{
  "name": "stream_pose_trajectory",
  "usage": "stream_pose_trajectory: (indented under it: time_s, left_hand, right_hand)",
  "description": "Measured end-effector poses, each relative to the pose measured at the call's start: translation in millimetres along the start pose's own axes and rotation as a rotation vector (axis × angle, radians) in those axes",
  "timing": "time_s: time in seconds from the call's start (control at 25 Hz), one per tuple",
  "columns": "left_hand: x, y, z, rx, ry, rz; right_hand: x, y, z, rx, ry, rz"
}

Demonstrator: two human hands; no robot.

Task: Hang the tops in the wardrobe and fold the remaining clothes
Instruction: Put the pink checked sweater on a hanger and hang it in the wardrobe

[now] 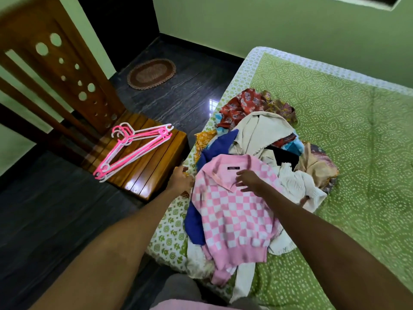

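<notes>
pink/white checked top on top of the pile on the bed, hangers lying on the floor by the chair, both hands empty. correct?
One thing is wrong: the hangers lie on the wooden chair's seat, not on the floor. The head view shows it. The rest holds: the pink and white checked top lies on top of the pile on the bed, and the left hand and right hand hold nothing.

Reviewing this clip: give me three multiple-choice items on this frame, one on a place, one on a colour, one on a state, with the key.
1. Where do the hangers lie?
A. on the wooden chair
B. on the bed
C. on the floor mat

2. What colours is the checked top?
A. blue and white
B. pink and white
C. red and yellow

3. How is the right hand?
A. fist shut
B. gripping a hanger
C. open over the collar

Key: 1 A, they rest on the chair seat; 2 B, pink and white squares; 3 C, fingers spread above the collar.
</notes>
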State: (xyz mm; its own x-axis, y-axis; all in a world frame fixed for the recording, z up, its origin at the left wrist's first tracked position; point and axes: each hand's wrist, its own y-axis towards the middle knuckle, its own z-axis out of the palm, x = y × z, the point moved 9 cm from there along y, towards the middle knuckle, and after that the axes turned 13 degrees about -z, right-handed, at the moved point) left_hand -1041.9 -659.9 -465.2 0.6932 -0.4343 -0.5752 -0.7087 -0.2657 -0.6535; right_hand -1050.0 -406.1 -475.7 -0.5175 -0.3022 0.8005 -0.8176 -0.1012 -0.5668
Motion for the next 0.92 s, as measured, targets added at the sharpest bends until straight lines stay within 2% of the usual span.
stream_pose_trajectory:
  time_s: [0.2, 0.4, 0.52, 0.72, 0.8, 0.88, 0.92]
  left_hand:
    - [54, 57, -59, 0.009, 0.007, -0.088]
    - [134, 127, -139, -0.091, -0.066, -0.238]
    - [154, 147, -158, -0.105, -0.078, -0.262]
    - [173, 232, -223, -0.282, 0.037, -0.229]
    - [163, 257, -243, -0.364, 0.103, -0.168]
    - [162, 287, -256, -0.409, 0.174, -0.161]
    - [163, 298, -261, -0.429, 0.188, -0.182]
  right_hand:
    - [23, 52, 118, 0.151, 0.010, 0.061]
    - [48, 123, 265, 0.293, -0.137, 0.056]
    - [62, 147, 303, 0.329, -0.242, 0.040]
    - [107, 234, 371, 0.214, -0.476, -0.208]
    - [140, 265, 378, 0.160, -0.759, -0.439]
    - [167, 297, 393, 0.183, -1.093, -0.648]
    - [173, 312, 400, 0.217, -1.198, -0.693]
